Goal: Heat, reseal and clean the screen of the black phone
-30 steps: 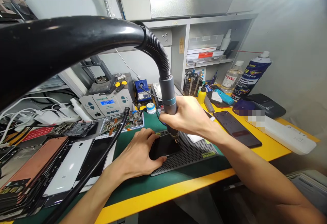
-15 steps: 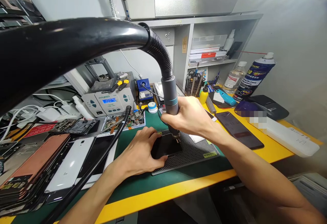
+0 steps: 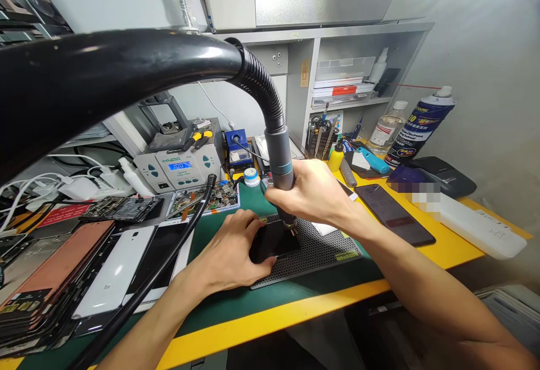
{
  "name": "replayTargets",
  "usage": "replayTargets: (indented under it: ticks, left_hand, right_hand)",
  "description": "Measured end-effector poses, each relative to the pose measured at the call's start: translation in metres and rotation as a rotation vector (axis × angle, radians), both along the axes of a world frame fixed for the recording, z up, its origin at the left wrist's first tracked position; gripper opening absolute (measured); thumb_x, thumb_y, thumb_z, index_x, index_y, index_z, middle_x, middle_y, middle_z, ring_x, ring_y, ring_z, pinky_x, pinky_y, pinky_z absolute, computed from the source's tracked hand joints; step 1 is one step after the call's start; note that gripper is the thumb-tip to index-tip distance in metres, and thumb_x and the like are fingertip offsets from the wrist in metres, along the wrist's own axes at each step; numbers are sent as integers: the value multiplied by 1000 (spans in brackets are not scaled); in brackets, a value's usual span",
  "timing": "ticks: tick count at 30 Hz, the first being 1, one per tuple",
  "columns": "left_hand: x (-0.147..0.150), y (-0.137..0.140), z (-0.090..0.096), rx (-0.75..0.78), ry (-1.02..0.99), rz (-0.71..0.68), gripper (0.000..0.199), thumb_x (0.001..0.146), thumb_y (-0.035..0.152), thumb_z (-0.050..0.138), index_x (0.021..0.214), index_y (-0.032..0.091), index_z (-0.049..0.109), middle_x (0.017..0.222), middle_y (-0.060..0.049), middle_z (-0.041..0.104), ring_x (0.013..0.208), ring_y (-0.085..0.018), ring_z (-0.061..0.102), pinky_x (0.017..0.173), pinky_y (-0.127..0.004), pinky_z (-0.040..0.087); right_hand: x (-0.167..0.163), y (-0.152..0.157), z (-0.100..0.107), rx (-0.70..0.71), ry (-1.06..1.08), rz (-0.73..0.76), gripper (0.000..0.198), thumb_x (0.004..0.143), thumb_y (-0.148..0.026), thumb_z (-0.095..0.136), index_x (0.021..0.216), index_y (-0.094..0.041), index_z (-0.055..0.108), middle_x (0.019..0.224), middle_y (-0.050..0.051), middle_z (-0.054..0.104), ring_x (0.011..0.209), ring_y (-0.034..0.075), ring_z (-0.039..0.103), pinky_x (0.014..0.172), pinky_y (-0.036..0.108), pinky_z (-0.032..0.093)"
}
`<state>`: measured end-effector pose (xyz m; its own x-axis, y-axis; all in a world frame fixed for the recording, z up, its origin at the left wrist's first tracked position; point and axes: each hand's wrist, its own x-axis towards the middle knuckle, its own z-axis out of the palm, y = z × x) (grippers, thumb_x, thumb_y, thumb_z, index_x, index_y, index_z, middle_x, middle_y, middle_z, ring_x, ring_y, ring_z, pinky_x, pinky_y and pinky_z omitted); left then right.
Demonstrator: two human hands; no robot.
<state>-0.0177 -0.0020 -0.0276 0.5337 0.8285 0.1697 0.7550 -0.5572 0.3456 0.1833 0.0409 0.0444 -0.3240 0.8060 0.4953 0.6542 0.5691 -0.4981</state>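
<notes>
A dark, flat phone [image 3: 274, 242] lies on a perforated grey mat [image 3: 320, 255]. My left hand [image 3: 236, 252] grips its left end, thumb along the near edge and fingers on the far edge. In my right hand [image 3: 310, 187] is the grey handle of a hot air gun [image 3: 279, 153], wrapped by closed fingers. It points downward, with its metal nozzle [image 3: 291, 226] over the right part of the phone. I cannot tell whether the nozzle touches the glass. From the handle's top, a thick black hose [image 3: 147, 58] arches away to the left.
Left of the mat, a black cable [image 3: 181, 246] crosses a white phone [image 3: 116, 271] and stacked phone parts [image 3: 54, 269]. A hot air station [image 3: 181, 165] and a tray of circuit boards [image 3: 219, 197] stand behind. To the right are a phone [image 3: 394, 212], a spray can [image 3: 419, 128] and a clear bottle [image 3: 386, 128].
The hot air gun and its hose have shifted very slightly left. My left hand keeps its hold on the phone, which stays in place.
</notes>
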Motion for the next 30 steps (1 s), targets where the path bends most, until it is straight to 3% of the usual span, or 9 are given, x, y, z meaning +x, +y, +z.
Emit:
replayTargets:
  ticks: [30]
  left_hand:
    - [0,0,-2,14,11,-11,46,78,45,71,115,21,62,109,-10,56,104,-32,56,92,-52,50]
  right_hand:
    - [0,-3,7,-35,8,8,32,72,-31,60,60,-23,32,54,-7,33,53,11,30,50,28,24]
